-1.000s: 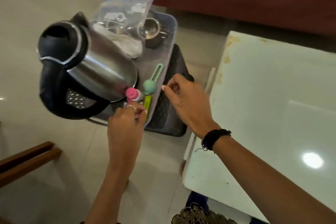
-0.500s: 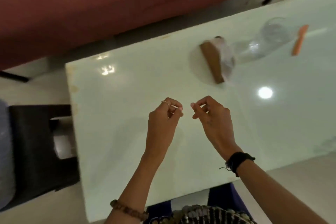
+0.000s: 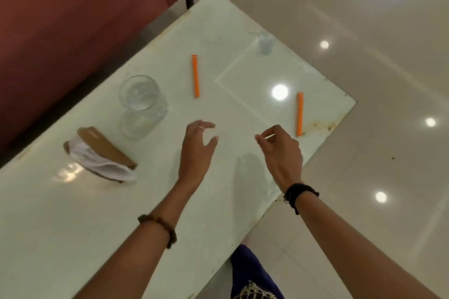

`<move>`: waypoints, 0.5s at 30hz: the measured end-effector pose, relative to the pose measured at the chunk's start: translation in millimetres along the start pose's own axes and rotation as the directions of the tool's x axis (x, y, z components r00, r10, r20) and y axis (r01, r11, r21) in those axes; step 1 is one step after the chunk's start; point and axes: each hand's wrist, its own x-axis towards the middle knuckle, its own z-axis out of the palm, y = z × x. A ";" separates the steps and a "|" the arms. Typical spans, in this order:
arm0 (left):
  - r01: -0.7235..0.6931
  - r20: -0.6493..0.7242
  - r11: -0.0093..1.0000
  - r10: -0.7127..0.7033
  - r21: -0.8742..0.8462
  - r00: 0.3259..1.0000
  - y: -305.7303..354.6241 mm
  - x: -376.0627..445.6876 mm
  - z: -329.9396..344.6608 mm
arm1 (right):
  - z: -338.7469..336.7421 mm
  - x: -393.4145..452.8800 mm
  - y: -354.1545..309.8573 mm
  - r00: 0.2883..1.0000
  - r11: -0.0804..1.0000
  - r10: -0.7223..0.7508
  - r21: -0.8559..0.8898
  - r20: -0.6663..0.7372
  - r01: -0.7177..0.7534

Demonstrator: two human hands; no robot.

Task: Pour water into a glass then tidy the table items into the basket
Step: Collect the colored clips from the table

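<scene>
A clear glass [image 3: 142, 107] with water stands on the pale glass table [image 3: 73, 213]. Left of it lies a brown wooden holder with white tissue [image 3: 102, 155]. Two orange sticks lie on the table: one [image 3: 195, 76] behind the glass to the right, the other [image 3: 300, 114] near the right edge. My left hand [image 3: 198, 145] hovers above the table right of the glass, fingers spread and holding nothing. My right hand [image 3: 279, 150] hovers just left of the second orange stick, fingers loosely curled, nothing in them. The basket is out of view.
A dark red sofa [image 3: 73, 19] runs along the table's far side. Glossy cream floor tiles [image 3: 376, 80] surround the table on the right, with bright light reflections. The table's right edge [image 3: 323, 148] lies close to my right hand.
My view swung right from the basket and kettle to the table. Both hands came away from the basket and now hover over the table, the left one spread wider than half a second ago.
</scene>
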 end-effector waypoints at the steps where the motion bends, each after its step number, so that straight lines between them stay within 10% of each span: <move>1: -0.019 0.007 0.999 0.018 0.044 1.000 3.9 13.3 4.0 | -5.3 9.4 6.0 0.999 1.000 0.019 0.017 -0.027 -0.018; 15: 0.119 0.040 0.895 -0.151 0.430 0.988 20.5 121.4 38.7 | -24.0 81.0 72.8 0.960 0.962 0.273 -0.007 -0.071 -0.274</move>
